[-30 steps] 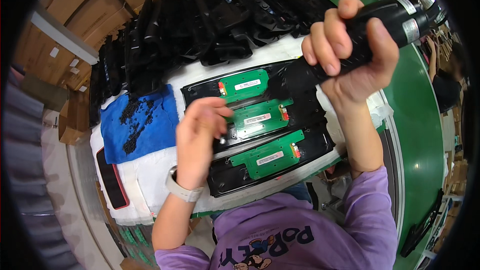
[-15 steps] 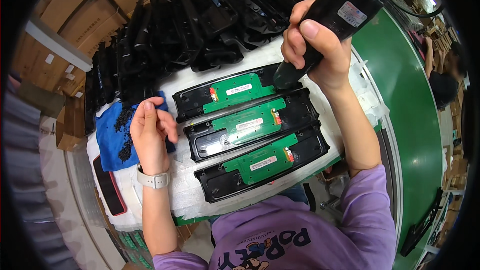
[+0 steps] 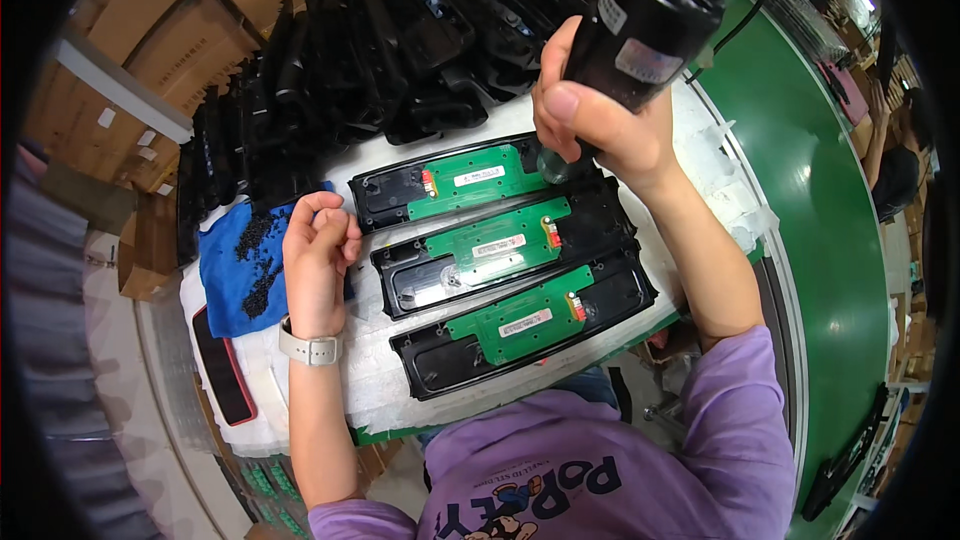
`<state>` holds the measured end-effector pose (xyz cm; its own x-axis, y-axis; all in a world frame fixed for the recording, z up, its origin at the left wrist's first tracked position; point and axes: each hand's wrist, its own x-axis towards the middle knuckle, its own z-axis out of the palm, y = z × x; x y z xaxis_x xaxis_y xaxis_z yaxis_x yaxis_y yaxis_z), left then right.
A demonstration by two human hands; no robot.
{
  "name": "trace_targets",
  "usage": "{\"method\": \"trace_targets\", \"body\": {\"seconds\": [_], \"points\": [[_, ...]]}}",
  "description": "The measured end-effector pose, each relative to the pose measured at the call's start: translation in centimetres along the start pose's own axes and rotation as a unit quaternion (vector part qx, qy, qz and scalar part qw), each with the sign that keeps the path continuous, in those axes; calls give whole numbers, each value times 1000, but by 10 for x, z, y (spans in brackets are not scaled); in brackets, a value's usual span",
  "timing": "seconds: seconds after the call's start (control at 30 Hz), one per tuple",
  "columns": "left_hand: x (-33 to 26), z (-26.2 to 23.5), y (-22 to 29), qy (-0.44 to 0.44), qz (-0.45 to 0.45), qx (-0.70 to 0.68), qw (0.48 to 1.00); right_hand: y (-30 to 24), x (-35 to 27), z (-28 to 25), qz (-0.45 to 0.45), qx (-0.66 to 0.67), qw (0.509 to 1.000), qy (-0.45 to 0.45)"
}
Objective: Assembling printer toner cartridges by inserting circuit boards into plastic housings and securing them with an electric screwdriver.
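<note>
Right hand (image 3: 605, 130) wrapped around a black electric screwdriver (image 3: 640, 40), its nose angled down at the right end of the green circuit board (image 3: 455, 197) in the farthest black panel (image 3: 385, 195); whether it touches, I can't tell. Over to the left hand (image 3: 322, 240): thumb and fingers curled closely together, anything pinched between them impossible to make out, just beside the blue cloth (image 3: 222, 270) with its scatter of small black screws (image 3: 262, 290). Two more board-fitted panels (image 3: 403, 287) lie nearer the body, on white sheeting (image 3: 370, 390).
</note>
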<state>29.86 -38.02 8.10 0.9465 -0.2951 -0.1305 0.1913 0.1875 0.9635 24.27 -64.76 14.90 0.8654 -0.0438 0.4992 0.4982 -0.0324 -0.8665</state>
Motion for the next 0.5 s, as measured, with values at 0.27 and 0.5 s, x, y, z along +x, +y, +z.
{"method": "trace_targets", "body": {"seconds": [0.27, 0.5], "points": [[-17, 19, 2, -110, -18, -76, 991, -11, -4, -4, -127, 268, 953, -67], [-35, 44, -1, -216, -87, -82, 969, -25, -13, 9, -132, 362, 917, -105]]}}
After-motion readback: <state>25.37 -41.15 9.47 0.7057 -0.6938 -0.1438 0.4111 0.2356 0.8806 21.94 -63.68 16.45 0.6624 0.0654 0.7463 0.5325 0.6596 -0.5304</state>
